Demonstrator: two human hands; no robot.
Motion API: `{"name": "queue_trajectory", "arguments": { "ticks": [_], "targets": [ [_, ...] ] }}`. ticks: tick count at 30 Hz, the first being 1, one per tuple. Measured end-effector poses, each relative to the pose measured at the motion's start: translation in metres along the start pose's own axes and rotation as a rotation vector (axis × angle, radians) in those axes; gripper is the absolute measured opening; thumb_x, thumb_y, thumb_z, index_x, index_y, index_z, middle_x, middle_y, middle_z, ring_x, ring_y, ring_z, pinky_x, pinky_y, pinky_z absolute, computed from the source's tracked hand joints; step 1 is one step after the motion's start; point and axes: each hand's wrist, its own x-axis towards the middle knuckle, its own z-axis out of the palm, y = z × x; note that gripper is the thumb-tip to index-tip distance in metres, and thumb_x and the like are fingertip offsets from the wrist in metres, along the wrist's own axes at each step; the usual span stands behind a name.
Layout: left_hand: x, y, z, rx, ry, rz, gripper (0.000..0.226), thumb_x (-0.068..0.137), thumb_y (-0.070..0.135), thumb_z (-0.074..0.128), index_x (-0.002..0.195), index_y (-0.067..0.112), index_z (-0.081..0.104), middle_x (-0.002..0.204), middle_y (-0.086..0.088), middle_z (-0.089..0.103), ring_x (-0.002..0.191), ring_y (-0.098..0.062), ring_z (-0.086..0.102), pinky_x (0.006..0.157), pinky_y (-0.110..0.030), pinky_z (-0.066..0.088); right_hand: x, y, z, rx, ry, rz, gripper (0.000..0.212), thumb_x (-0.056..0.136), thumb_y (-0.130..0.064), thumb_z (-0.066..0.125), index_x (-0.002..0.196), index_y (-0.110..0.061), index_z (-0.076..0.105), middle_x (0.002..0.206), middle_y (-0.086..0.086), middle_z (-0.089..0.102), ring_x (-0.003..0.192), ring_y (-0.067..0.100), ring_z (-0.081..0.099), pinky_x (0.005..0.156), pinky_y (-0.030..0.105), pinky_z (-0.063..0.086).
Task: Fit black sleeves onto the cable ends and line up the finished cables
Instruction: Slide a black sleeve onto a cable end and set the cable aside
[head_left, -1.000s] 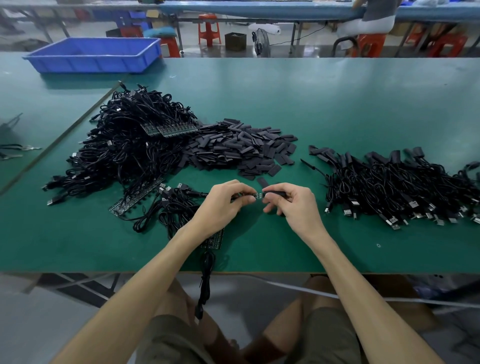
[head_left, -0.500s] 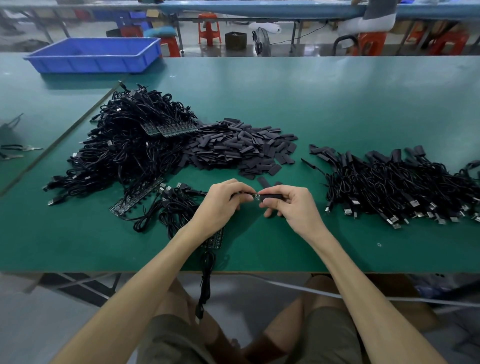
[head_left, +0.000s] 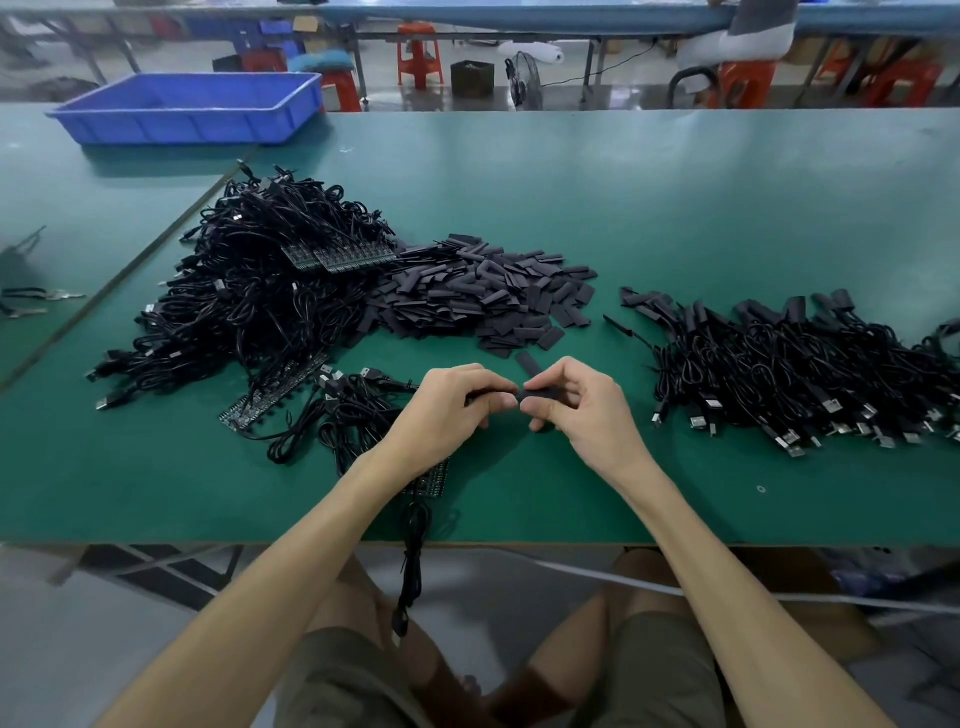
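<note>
Two hands hold a black sleeve (head_left: 540, 396) and a cable (head_left: 475, 397) end together.
The left hand (head_left: 447, 410) pinches the cable just above the green table (head_left: 675, 208), near its front edge. The right hand (head_left: 582, 410) pinches the sleeve, and the fingertips of both hands touch. A heap of loose sleeves (head_left: 483, 296) lies just behind them. A tangled cable pile (head_left: 260, 291) sits on the left, and sleeved cables (head_left: 795, 364) lie on the right.
</note>
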Motion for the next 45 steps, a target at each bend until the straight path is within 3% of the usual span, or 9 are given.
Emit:
{"name": "queue_trajectory", "arguments": {
  "ticks": [4,7,10,13,17,25,33,39,45],
  "targets": [
    [-0.0012,-0.0005,-0.0001,-0.030,-0.006,-0.009,0.015,0.092,0.017,0.073,0.106,0.020,0.077,0.087,0.007,0.071,0.062,-0.010,0.064,0.069,-0.028,0.053,-0.0001,0.0006,0.0005,0.011,-0.039,0.003,0.022,0.083,-0.003,0.082,0.091,-0.014,0.065,0.088,0.004,0.076,0.064,0.023,0.071,0.068,0.030,0.059],
    [-0.0010,-0.0015,0.0005,-0.073,0.000,-0.038,0.021,0.091,0.019,0.075,0.111,0.021,0.073,0.082,0.009,0.072,0.064,-0.009,0.067,0.074,-0.024,0.055,0.0001,0.0014,0.0013,-0.020,-0.038,0.000,0.021,0.085,-0.005,0.081,0.096,-0.014,0.066,0.088,-0.001,0.076,0.064,0.022,0.070,0.069,0.030,0.059],
    [0.0007,-0.0033,0.0010,-0.019,0.006,-0.046,0.024,0.089,0.025,0.078,0.110,0.026,0.069,0.089,0.015,0.071,0.088,0.000,0.066,0.088,-0.016,0.046,-0.0003,0.0019,0.0026,-0.051,0.016,-0.008,0.018,0.087,-0.007,0.079,0.101,-0.013,0.069,0.085,-0.001,0.075,0.062,0.018,0.070,0.065,0.022,0.054],
    [0.0020,-0.0047,0.0016,0.141,0.030,0.006,0.021,0.090,0.029,0.076,0.110,0.029,0.070,0.099,0.017,0.070,0.097,0.000,0.060,0.101,-0.023,0.036,0.0001,0.0012,0.0013,-0.042,0.068,0.004,0.016,0.088,-0.008,0.079,0.101,-0.010,0.070,0.084,0.001,0.075,0.063,0.019,0.071,0.059,0.016,0.048],
    [0.0012,-0.0044,0.0007,0.123,0.055,-0.002,0.015,0.090,0.028,0.076,0.105,0.028,0.074,0.094,0.022,0.070,0.095,0.003,0.061,0.093,-0.014,0.039,-0.0008,0.0009,-0.0001,-0.004,0.055,0.019,0.015,0.085,-0.006,0.081,0.095,-0.009,0.070,0.079,0.002,0.075,0.065,0.018,0.072,0.059,0.015,0.049],
    [-0.0005,-0.0019,0.0000,0.053,0.045,0.015,0.016,0.089,0.022,0.077,0.105,0.020,0.076,0.089,0.024,0.070,0.091,0.011,0.065,0.083,-0.004,0.044,0.0008,0.0017,-0.0005,0.013,0.005,0.019,0.016,0.083,-0.010,0.084,0.094,-0.014,0.072,0.084,-0.001,0.077,0.066,0.023,0.072,0.071,0.031,0.061],
    [0.0006,-0.0063,0.0014,0.019,0.099,0.026,0.013,0.087,0.021,0.079,0.093,0.022,0.068,0.082,0.017,0.071,0.085,0.000,0.066,0.077,-0.011,0.047,0.0039,0.0042,0.0007,-0.092,-0.041,0.004,0.013,0.090,-0.016,0.079,0.102,-0.020,0.075,0.080,-0.010,0.076,0.067,0.019,0.073,0.075,0.027,0.059],
    [-0.0013,-0.0070,0.0032,-0.044,0.081,0.004,0.010,0.085,0.017,0.081,0.084,0.018,0.071,0.079,0.020,0.071,0.078,-0.005,0.067,0.074,-0.018,0.050,0.0019,0.0057,-0.0018,0.005,-0.038,0.015,0.012,0.089,-0.012,0.078,0.096,-0.022,0.077,0.080,0.002,0.077,0.063,0.019,0.071,0.064,0.018,0.051],
    [-0.0026,-0.0053,0.0030,-0.071,0.080,0.009,0.009,0.084,0.016,0.081,0.084,0.017,0.073,0.077,0.020,0.070,0.075,-0.006,0.068,0.075,-0.021,0.052,0.0014,0.0063,-0.0029,0.021,-0.059,0.003,0.012,0.089,-0.013,0.078,0.096,-0.023,0.078,0.080,0.004,0.078,0.063,0.021,0.071,0.071,0.031,0.059]
  ]
}}
